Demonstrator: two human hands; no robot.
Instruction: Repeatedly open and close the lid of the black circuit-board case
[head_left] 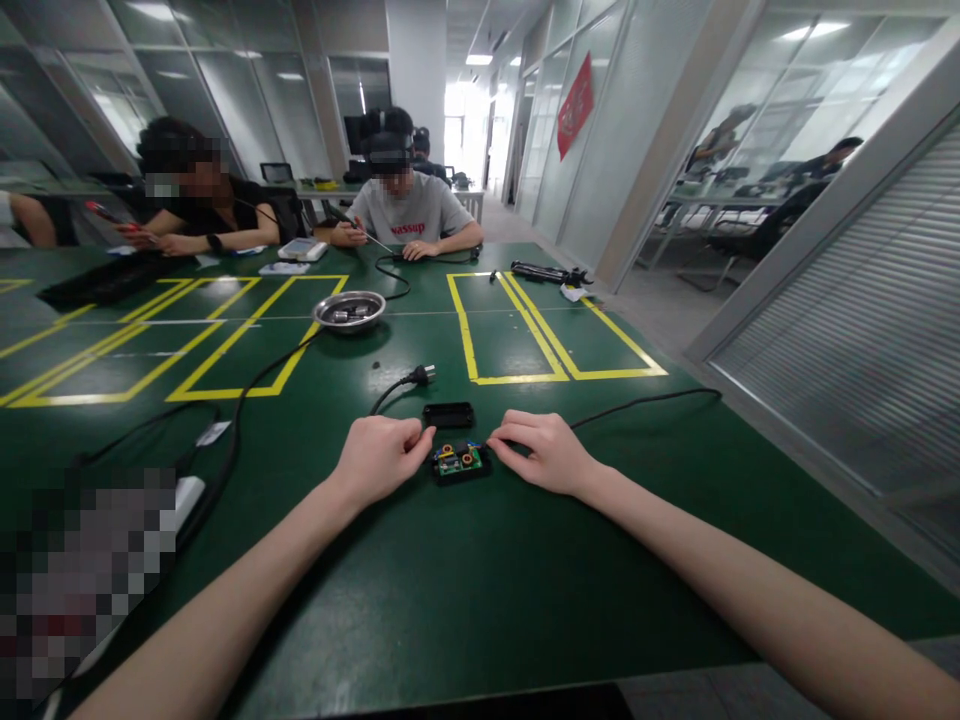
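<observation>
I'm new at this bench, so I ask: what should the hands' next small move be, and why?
Perhaps ease the right hand back slightly to check the black cord: that hand, fingertips at the open case, hides where the cord runs. The circuit board lies exposed and the cover lies apart beyond it, so any connection should be easier to see.

The left forearm (262, 555) and the right forearm (697, 555) come over the near edge of the worktop (510, 610), and they converge forward. The left hand (379, 455) is curled, palm inward; the right hand (547, 450) bends its fingers (512, 432) toward it, apart.
</observation>
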